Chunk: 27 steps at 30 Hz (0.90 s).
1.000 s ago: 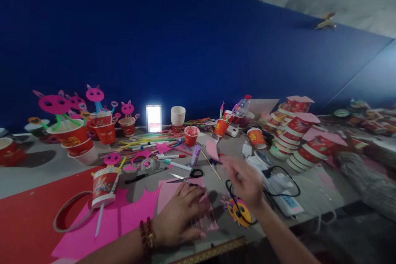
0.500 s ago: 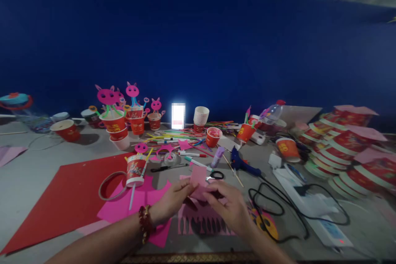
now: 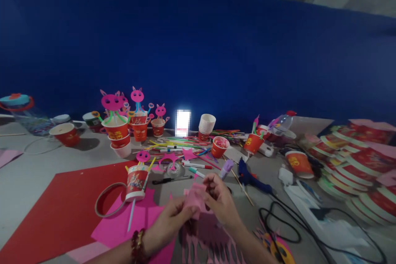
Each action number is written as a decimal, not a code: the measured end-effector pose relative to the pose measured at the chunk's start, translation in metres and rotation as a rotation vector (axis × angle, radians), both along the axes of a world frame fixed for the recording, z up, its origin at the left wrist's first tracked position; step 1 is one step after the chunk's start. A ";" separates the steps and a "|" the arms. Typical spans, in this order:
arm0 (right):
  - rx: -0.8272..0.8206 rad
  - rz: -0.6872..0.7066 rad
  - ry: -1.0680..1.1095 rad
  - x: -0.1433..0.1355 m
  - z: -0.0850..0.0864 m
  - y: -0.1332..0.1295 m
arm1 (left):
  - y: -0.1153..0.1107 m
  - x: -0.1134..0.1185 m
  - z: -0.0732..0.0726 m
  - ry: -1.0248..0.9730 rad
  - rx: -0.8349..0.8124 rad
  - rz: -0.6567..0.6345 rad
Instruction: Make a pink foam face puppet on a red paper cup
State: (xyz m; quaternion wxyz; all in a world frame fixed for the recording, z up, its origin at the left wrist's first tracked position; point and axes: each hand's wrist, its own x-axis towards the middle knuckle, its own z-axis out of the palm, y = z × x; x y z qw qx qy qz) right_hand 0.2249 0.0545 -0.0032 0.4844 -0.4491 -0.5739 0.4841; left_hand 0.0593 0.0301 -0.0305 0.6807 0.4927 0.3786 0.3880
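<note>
A small piece of pink paper (image 3: 195, 201), which looks folded, is held between my two hands above the table. My left hand (image 3: 171, 218), with a beaded bracelet at the wrist, pinches its lower left side. The fingers of my right hand (image 3: 222, 204) are bent onto its right side. Beneath them lies a larger pink sheet (image 3: 213, 231) with a row of narrow cut-outs along its near part. Bright pink paper (image 3: 151, 214) spreads to the left, under a red paper cup (image 3: 136, 182) with a straw and a pink face.
A red sheet (image 3: 62, 210) and a tape roll (image 3: 98, 204) lie left. Beyond my hands are markers (image 3: 201, 166), a purple glue stick (image 3: 227, 169) and a blue glue gun (image 3: 247, 175). A power strip (image 3: 321, 227), black cable (image 3: 297, 222) and stacked cups (image 3: 359, 169) stand right.
The pink piece has turned from upright to tilted and sits lower. My right hand's fingers have come up and over its right side. The whole view has shifted slightly.
</note>
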 end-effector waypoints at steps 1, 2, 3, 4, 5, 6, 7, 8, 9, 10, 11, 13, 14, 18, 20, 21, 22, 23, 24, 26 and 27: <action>-0.041 0.033 0.016 0.001 -0.001 0.000 | 0.000 -0.001 0.000 0.001 -0.016 -0.022; -0.076 0.067 0.021 0.002 -0.001 0.001 | 0.000 -0.001 0.000 0.000 -0.031 -0.042; -0.104 0.099 0.018 0.004 -0.002 0.001 | 0.000 -0.002 -0.001 -0.007 -0.043 -0.051; -0.124 0.122 0.015 0.006 -0.002 0.000 | 0.001 -0.003 -0.001 -0.016 -0.050 -0.050; -0.140 0.137 0.017 0.007 -0.002 0.000 | 0.001 -0.003 0.000 -0.023 -0.056 -0.047; -0.156 0.146 0.022 0.009 -0.001 0.000 | 0.002 -0.003 0.000 -0.027 -0.064 -0.045; -0.175 0.150 0.030 0.010 -0.001 0.000 | 0.002 -0.003 0.001 -0.031 -0.078 -0.047; -0.195 0.156 0.037 0.011 -0.001 -0.001 | 0.002 -0.003 0.002 -0.032 -0.092 -0.054; -0.214 0.161 0.041 0.012 0.000 -0.001 | 0.002 -0.003 0.003 -0.033 -0.103 -0.065; -0.229 0.160 0.042 0.012 0.000 -0.002 | 0.002 -0.003 0.005 -0.033 -0.107 -0.074; -0.239 0.155 0.041 0.012 0.000 -0.002 | 0.002 -0.003 0.006 -0.031 -0.104 -0.076; -0.246 0.139 0.041 0.011 0.000 -0.002 | 0.002 -0.004 0.008 -0.013 -0.088 -0.082; -0.249 0.136 0.044 0.011 0.000 -0.003 | 0.001 -0.004 0.008 0.000 -0.083 -0.089; -0.272 0.156 0.066 0.011 0.000 -0.003 | 0.000 -0.005 0.005 0.024 -0.079 -0.083; -0.269 0.164 0.079 0.011 0.000 -0.002 | 0.000 -0.006 0.003 0.035 -0.080 -0.076; -0.266 0.171 0.089 0.011 0.000 -0.002 | 0.000 -0.006 0.002 0.039 -0.079 -0.080; -0.264 0.179 0.097 0.012 -0.001 -0.001 | 0.000 -0.007 0.001 0.043 -0.075 -0.092; -0.262 0.189 0.100 0.012 -0.001 -0.001 | 0.001 -0.007 0.001 0.045 -0.072 -0.111; -0.260 0.196 0.096 0.012 -0.001 -0.001 | 0.001 -0.008 0.001 0.045 -0.072 -0.133; -0.250 0.200 0.066 0.013 -0.003 -0.001 | 0.001 -0.008 0.000 0.062 -0.066 -0.156; -0.240 0.189 0.051 0.013 -0.003 -0.001 | 0.002 -0.008 0.001 0.078 -0.065 -0.150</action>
